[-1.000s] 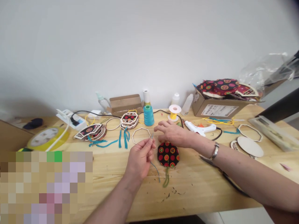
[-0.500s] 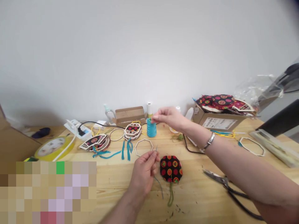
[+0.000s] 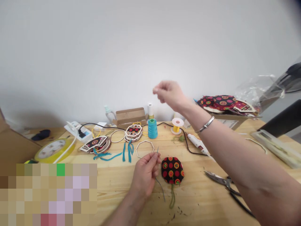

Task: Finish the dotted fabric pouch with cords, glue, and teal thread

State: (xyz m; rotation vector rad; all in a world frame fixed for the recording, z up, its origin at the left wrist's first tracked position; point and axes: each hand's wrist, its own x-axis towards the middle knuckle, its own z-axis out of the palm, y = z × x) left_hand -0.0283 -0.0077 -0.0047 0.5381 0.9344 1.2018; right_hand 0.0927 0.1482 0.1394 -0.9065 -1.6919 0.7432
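Observation:
My left hand (image 3: 147,171) pinches a thin sewing needle (image 3: 158,150), its tip pointing up past the thumb. A blue-grey thread (image 3: 162,190) trails below the same hand. High in front of the wall, my right hand (image 3: 168,94) is closed in a pinch; whatever its fingertips hold is too fine to make out. Just right of my left hand lies a black octagonal fabric pad (image 3: 172,170) with red and orange flower dots and a green cord loop (image 3: 172,197). A cone of turquoise thread (image 3: 152,129) stands upright behind, below my right hand.
Scissors (image 3: 221,180) lie partly under my right forearm, near a white glue gun (image 3: 197,143). Farther back are a yellow thread spool (image 3: 176,126), an octagonal frame (image 3: 145,149) and stacked ornaments (image 3: 133,132). A cardboard box (image 3: 231,122) holds fabric pieces; yellow tape (image 3: 55,150) lies left.
My right hand has risen from beside the turquoise cone to well above it, uncovering the yellow spool and glue gun. My left hand stays nearly still with the needle.

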